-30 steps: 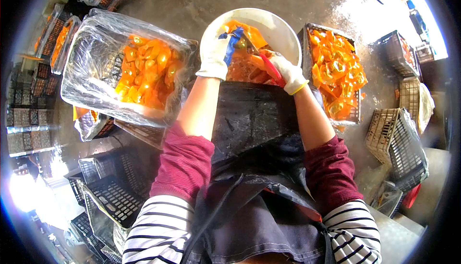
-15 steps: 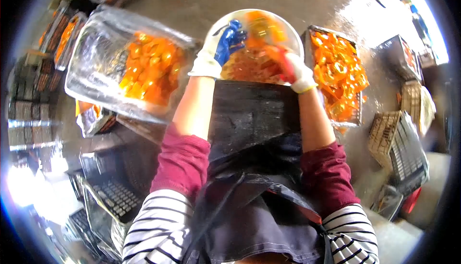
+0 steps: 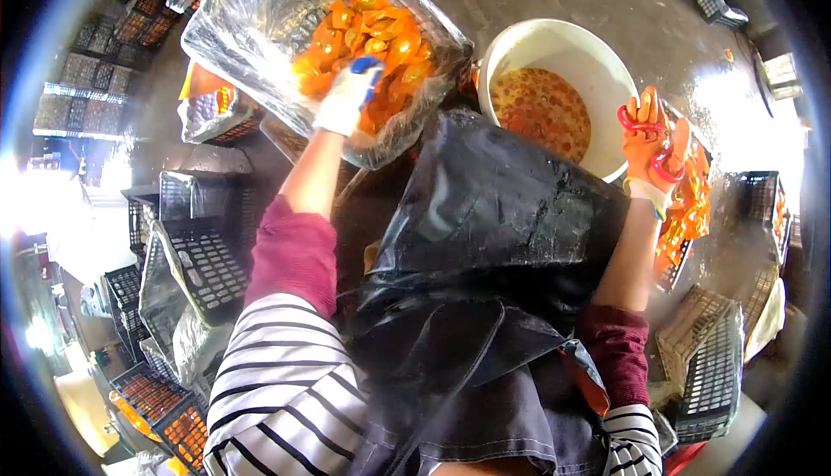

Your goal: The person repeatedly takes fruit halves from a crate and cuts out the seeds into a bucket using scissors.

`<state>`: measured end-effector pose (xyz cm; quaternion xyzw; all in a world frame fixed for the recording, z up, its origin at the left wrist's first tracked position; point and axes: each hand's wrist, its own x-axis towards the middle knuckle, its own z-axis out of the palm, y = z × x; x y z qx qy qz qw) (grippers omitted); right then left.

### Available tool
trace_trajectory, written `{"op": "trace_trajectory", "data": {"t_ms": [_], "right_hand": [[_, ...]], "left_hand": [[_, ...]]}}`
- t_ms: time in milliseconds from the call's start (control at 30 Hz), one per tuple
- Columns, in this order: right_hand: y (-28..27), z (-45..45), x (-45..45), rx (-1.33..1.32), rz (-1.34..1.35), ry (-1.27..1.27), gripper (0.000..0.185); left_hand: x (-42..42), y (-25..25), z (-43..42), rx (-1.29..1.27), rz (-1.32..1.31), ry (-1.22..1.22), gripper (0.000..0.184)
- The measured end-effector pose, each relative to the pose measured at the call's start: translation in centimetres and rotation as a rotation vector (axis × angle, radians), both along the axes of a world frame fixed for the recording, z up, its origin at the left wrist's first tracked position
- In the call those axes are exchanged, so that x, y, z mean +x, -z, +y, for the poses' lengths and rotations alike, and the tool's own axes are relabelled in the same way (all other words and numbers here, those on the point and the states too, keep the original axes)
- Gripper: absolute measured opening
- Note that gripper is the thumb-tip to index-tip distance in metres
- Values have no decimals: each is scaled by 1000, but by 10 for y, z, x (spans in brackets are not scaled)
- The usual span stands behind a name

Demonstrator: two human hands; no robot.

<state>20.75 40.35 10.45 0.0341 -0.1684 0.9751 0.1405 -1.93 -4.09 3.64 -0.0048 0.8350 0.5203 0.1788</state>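
Note:
My left hand (image 3: 348,97), in a white glove with a blue palm, is over the glossy orange peppers (image 3: 394,35) in a plastic-lined crate (image 3: 251,22). Its fingers are mostly hidden against the pile. At the right rim of a white bucket (image 3: 610,69), my right hand (image 3: 649,151) wears an orange-palmed glove. It is closed around red-handled scissors (image 3: 625,119), whose two red loops show; I cannot make out the blades. Reddish, frothy-looking bits (image 3: 541,112) cover the bottom of the tilted-looking bucket.
A crate of orange pieces (image 3: 688,208) stands right of the bucket, partly behind my right arm. A black apron or sheet (image 3: 519,208) covers my lap. Plastic crates (image 3: 203,260) stand at the left, with more crates (image 3: 710,372) at the lower right.
My left hand has left the bucket and moved to the peppers in the left crate. The blurred orange pepper over the bucket is no longer there. The view has turned left.

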Motion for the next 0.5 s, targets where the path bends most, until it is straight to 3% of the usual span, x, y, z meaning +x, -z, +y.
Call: {"op": "trace_trajectory", "data": {"t_ms": [33,100,167,200,367,400,500], "right_hand": [[-6,-7,-8,2,118,-133,62],[-4,-10,-5,-12,-116,53,57],[0,-18,-5,85,-184,234,51],[2,-14,-6,87,-185,192,50],[15,-1,-9,97,-61,0,50],[12,-7,-10,166,-349,271,49],[2,-26,-5,218,-246,270,43]], "left_hand": [[-6,20,14,-270,163,86,48],[13,7,55,-489,332,228,66],[-5,61,78,-615,335,248,76],[-17,67,84,-564,199,228,78],[-18,15,74,-555,88,451,71],[-13,5,71,-557,46,491,70],[-2,25,43,96,-223,128,56]]}}
